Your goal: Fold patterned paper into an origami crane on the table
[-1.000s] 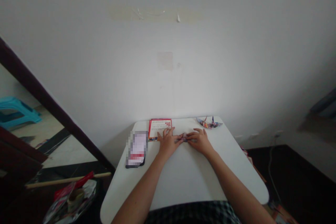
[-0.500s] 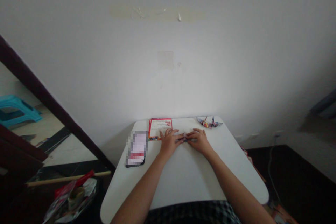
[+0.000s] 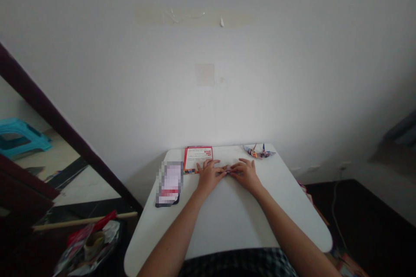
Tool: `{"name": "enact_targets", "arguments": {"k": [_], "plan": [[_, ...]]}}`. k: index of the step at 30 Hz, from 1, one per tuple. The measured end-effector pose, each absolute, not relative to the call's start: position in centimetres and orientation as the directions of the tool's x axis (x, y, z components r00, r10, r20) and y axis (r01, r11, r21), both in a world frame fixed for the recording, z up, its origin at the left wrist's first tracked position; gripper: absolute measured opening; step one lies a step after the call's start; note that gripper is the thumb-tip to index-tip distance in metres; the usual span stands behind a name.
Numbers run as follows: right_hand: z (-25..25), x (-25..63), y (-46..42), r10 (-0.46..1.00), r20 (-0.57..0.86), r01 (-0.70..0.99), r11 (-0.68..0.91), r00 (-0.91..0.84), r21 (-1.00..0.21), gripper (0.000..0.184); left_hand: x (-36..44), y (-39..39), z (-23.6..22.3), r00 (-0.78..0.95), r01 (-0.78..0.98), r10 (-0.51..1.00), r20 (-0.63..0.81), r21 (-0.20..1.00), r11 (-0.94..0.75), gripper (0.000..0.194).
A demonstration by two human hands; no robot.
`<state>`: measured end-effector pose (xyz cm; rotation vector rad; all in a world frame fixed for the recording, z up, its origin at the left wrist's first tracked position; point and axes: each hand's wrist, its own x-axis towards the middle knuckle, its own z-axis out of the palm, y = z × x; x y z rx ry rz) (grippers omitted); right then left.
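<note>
Both hands rest on the white table (image 3: 227, 216), close together near its far side. Between them lies a small piece of folded printed paper (image 3: 228, 170), mostly covered by fingers. My left hand (image 3: 208, 175) pinches the left part of it, its other fingers reaching over the lower right of a red-edged sheet (image 3: 199, 154). On the paper's right part, my right hand (image 3: 246, 175) has its thumb and forefinger closed. Beyond that hand stands a folded paper crane (image 3: 259, 152) of colourful printed paper.
A phone (image 3: 169, 184) with a blurred-out screen lies at the table's left. Left of the table, a bin (image 3: 94, 246) holds rubbish beside a wooden stick (image 3: 126, 215). A mirror (image 3: 78, 186) leans there, and the wall (image 3: 208, 112) rises behind the table.
My fingers have shifted slightly on the folded paper between them. The sheet, phone and paper crane stay where they were.
</note>
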<state>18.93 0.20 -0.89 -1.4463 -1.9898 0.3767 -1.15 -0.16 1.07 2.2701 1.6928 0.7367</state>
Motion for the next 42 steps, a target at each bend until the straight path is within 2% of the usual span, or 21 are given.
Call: {"name": "enact_targets", "arguments": {"k": [4, 8, 16, 20, 28, 34, 42], "plan": [[-0.99, 18.87, 0.31, 0.932, 0.32, 0.734, 0.338, -0.173, -0.589, 0.015, -1.19, -0.3, 1.13, 0.226, 0.823, 0.93, 0.291, 0.453, -0.342, 0.011], [-0.87, 18.81, 0.25, 0.937, 0.303, 0.713, 0.332, -0.174, -0.618, 0.017, -1.22, -0.37, 1.21, 0.233, 0.814, 0.919, 0.318, 0.453, -0.363, 0.019], [-0.95, 18.78, 0.39, 0.945, 0.292, 0.697, 0.309, -0.148, -0.647, 0.019, -1.39, 0.08, 0.8, 0.214, 0.824, 0.932, 0.292, 0.459, -0.333, 0.012], [-0.87, 18.79, 0.32, 0.944, 0.295, 0.716, 0.307, -0.147, -0.627, 0.023, -1.37, 0.15, 0.82, 0.201, 0.837, 0.94, 0.274, 0.45, -0.31, 0.014], [-0.87, 18.63, 0.14, 0.937, 0.335, 0.79, 0.28, -0.101, -0.545, 0.016, -1.18, 0.22, 1.05, 0.188, 0.865, 0.95, 0.248, 0.416, -0.28, 0.013], [-0.76, 18.35, 0.04, 0.945, 0.317, 0.828, 0.235, -0.074, -0.508, 0.018, -1.11, 0.14, 1.34, 0.184, 0.871, 0.956, 0.228, 0.412, -0.266, 0.015], [-0.38, 17.93, -0.3, 0.949, 0.311, 0.855, 0.206, -0.055, -0.475, 0.02, -1.05, 0.19, 1.15, 0.185, 0.868, 0.947, 0.262, 0.408, -0.283, 0.009]]}}
